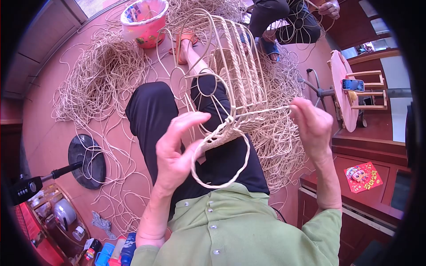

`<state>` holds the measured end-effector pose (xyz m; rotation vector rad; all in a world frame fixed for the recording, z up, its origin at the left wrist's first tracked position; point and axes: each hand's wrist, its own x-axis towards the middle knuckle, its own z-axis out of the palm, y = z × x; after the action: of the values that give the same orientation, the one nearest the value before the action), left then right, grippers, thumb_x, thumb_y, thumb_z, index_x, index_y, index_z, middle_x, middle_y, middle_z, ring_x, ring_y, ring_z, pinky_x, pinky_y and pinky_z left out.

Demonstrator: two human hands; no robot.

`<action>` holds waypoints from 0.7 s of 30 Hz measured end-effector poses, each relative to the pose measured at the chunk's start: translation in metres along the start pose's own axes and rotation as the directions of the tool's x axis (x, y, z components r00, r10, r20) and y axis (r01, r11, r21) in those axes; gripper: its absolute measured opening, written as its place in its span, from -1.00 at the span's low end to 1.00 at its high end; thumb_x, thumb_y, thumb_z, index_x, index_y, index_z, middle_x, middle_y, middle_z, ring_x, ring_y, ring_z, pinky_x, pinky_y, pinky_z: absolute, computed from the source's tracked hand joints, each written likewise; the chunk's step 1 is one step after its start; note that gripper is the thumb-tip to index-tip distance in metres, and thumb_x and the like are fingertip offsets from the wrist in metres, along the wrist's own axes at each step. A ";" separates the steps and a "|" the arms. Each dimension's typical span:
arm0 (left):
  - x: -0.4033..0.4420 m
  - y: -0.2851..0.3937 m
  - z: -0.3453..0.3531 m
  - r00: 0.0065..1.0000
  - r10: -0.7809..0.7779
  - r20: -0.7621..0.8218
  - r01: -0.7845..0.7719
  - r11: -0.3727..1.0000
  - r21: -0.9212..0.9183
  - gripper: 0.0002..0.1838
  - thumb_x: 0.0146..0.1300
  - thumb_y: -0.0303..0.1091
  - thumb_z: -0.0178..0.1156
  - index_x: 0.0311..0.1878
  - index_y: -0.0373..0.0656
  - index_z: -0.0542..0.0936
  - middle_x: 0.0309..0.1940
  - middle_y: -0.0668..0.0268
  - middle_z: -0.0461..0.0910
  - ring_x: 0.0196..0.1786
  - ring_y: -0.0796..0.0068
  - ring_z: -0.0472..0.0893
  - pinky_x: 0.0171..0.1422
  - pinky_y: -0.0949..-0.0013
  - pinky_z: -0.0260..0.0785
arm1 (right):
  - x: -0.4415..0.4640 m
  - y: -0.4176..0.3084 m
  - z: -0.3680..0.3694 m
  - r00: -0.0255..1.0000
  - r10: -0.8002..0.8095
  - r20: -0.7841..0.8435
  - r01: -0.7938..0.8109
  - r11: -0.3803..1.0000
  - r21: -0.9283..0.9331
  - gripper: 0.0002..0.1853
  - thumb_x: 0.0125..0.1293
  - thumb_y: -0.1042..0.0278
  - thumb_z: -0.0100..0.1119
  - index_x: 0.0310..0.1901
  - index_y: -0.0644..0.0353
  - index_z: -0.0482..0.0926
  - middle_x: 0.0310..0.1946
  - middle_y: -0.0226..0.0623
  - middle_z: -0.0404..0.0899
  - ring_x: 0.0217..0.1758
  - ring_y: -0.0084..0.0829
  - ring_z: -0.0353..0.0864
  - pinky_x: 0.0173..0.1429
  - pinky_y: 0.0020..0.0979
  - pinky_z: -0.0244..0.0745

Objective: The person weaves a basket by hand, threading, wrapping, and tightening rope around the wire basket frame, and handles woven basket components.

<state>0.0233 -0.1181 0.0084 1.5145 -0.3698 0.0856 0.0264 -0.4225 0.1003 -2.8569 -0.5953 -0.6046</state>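
Observation:
A partly woven wicker basket (242, 66) lies tilted across my lap, with bare ribs, twisted rows and a round loop (217, 186) at its near end. Beside that loop is my left hand (177, 146); its thumb and forefinger are spread wide, and the thumb touches the woven edge. From the basket's near corner a pale strand (266, 111) runs taut to the right. My right hand (313, 124) pinches the far end of this strand between thumb and fingers, raised off the basket.
Heaps of loose strands (104, 73) cover the floor on both sides. A pink bucket (144, 26) with a liner stands at the upper left. Another person's hand (329, 9) shows at the top right. A round black base (86, 162) and a wooden stool (344, 91) flank me.

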 end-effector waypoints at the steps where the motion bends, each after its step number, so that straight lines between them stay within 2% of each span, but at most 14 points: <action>1: 0.001 0.000 0.005 0.999 0.033 0.028 -0.031 0.998 -0.056 -0.46 0.07 -0.71 0.33 0.20 -0.25 0.62 0.11 0.17 0.69 0.26 0.23 0.62 0.38 0.27 0.42 | -0.001 -0.005 0.006 1.000 0.025 0.005 -0.025 1.000 -0.008 -0.74 0.26 0.39 0.43 -0.02 0.16 0.70 -0.15 -0.27 0.73 -0.40 -0.33 0.71 -0.34 -0.34 0.59; 2: 0.000 0.002 0.008 0.998 0.033 0.053 -0.031 0.999 -0.023 -0.48 0.14 -0.71 0.33 0.22 -0.25 0.61 0.09 0.16 0.69 0.13 0.27 0.69 0.28 0.32 0.49 | 0.000 -0.012 0.010 0.999 0.051 0.008 -0.051 0.999 -0.017 -0.72 0.25 0.35 0.45 -0.01 0.12 0.70 -0.11 -0.25 0.72 -0.39 -0.32 0.71 -0.34 -0.33 0.58; 3: -0.002 0.009 0.016 0.990 -0.143 -0.011 0.137 0.966 -0.218 -0.51 0.17 -0.70 0.33 0.21 -0.25 0.62 0.05 0.16 0.71 0.06 0.29 0.71 0.19 0.35 0.52 | -0.001 -0.022 0.012 0.996 0.083 0.033 -0.083 0.996 0.014 -0.63 0.19 0.28 0.49 0.05 0.02 0.71 -0.10 -0.26 0.65 -0.40 -0.37 0.66 -0.37 -0.36 0.56; 4: -0.003 0.016 0.022 0.945 -0.325 -0.037 0.282 0.868 -0.409 -0.54 0.20 -0.69 0.34 0.19 -0.26 0.64 0.01 0.17 0.72 -0.02 0.32 0.74 0.11 0.38 0.56 | 0.000 -0.030 0.014 0.999 0.039 0.009 -0.040 0.996 0.082 -0.61 0.17 0.29 0.50 0.07 0.01 0.71 -0.15 -0.29 0.63 -0.41 -0.38 0.64 -0.37 -0.37 0.56; 6: 0.001 0.010 0.026 0.974 -0.213 -0.082 0.177 0.930 -0.324 -0.60 0.21 -0.69 0.35 0.14 -0.27 0.66 -0.06 0.16 0.74 -0.10 0.35 0.75 0.01 0.41 0.58 | 0.003 -0.043 0.018 0.998 -0.044 -0.053 0.054 0.975 0.215 -0.56 0.13 0.31 0.52 0.10 0.00 0.71 -0.23 -0.33 0.58 -0.44 -0.42 0.60 -0.37 -0.39 0.55; 7: 0.005 0.007 0.028 0.983 -0.153 -0.101 0.120 0.953 -0.278 -0.62 0.21 -0.69 0.35 0.11 -0.27 0.67 -0.09 0.16 0.75 -0.15 0.37 0.75 -0.04 0.42 0.59 | 0.006 -0.051 0.021 0.995 -0.068 -0.079 0.084 0.972 0.220 -0.54 0.10 0.32 0.54 0.10 0.01 0.71 -0.26 -0.36 0.56 -0.44 -0.44 0.58 -0.38 -0.41 0.53; 10: 0.015 0.015 0.032 0.979 0.172 -0.110 -0.162 0.982 0.097 -0.67 0.19 -0.70 0.37 0.04 -0.27 0.70 -0.17 0.14 0.75 -0.14 0.34 0.76 -0.05 0.40 0.59 | 0.012 -0.058 0.031 0.989 -0.120 -0.082 0.138 0.952 0.272 -0.51 0.05 0.36 0.55 0.09 0.03 0.71 -0.28 -0.40 0.56 -0.40 -0.45 0.60 -0.36 -0.39 0.49; 11: 0.014 0.017 0.035 0.977 0.178 -0.116 -0.160 0.976 0.150 -0.68 0.17 -0.67 0.40 0.01 -0.29 0.68 -0.13 0.16 0.73 -0.10 0.39 0.72 0.03 0.38 0.55 | 0.014 -0.058 0.036 0.988 -0.131 -0.086 0.151 0.940 0.306 -0.52 0.05 0.35 0.55 0.08 0.02 0.72 -0.28 -0.41 0.57 -0.38 -0.45 0.60 -0.35 -0.37 0.49; 14: 0.010 0.009 0.030 0.948 0.309 -0.074 -0.280 0.923 0.264 -0.72 0.16 -0.67 0.40 -0.04 -0.29 0.69 -0.15 0.15 0.73 -0.15 0.35 0.71 0.00 0.38 0.55 | 0.019 -0.063 0.040 0.979 -0.181 -0.090 0.201 0.915 0.349 -0.60 0.07 0.31 0.53 0.00 0.03 0.72 -0.29 -0.44 0.59 -0.32 -0.45 0.64 -0.32 -0.35 0.47; 18: -0.001 0.014 0.033 0.974 0.146 -0.172 -0.104 0.967 0.233 -0.81 0.17 -0.65 0.38 -0.14 -0.27 0.69 -0.14 0.16 0.70 -0.10 0.33 0.69 -0.05 0.38 0.53 | 0.019 -0.064 0.045 0.975 -0.212 -0.072 0.224 0.905 0.363 -0.72 0.13 0.31 0.50 -0.10 0.08 0.71 -0.37 -0.45 0.61 -0.37 -0.42 0.64 -0.33 -0.35 0.44; 20: -0.010 0.017 0.028 0.981 0.124 -0.149 -0.067 0.938 0.341 -0.80 0.14 -0.65 0.38 -0.17 -0.24 0.70 -0.19 0.20 0.66 -0.15 0.32 0.66 -0.11 0.34 0.51 | 0.019 -0.063 0.046 0.979 -0.198 -0.049 0.202 0.898 0.391 -0.76 0.17 0.35 0.49 -0.12 0.14 0.73 -0.40 -0.38 0.63 -0.39 -0.33 0.65 -0.33 -0.30 0.45; 21: -0.014 0.018 0.025 0.984 0.116 -0.138 -0.054 0.920 0.388 -0.78 0.10 -0.66 0.38 -0.17 -0.22 0.70 -0.22 0.22 0.65 -0.20 0.30 0.65 -0.14 0.31 0.50 | 0.021 -0.063 0.046 0.979 -0.195 -0.060 0.203 0.894 0.399 -0.78 0.19 0.38 0.47 -0.13 0.13 0.72 -0.48 -0.42 0.60 -0.44 -0.36 0.63 -0.37 -0.33 0.43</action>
<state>0.0008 -0.1391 0.0218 1.8645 -0.3018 0.3641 0.0342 -0.3477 0.0717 -2.4177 -0.9020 -0.4692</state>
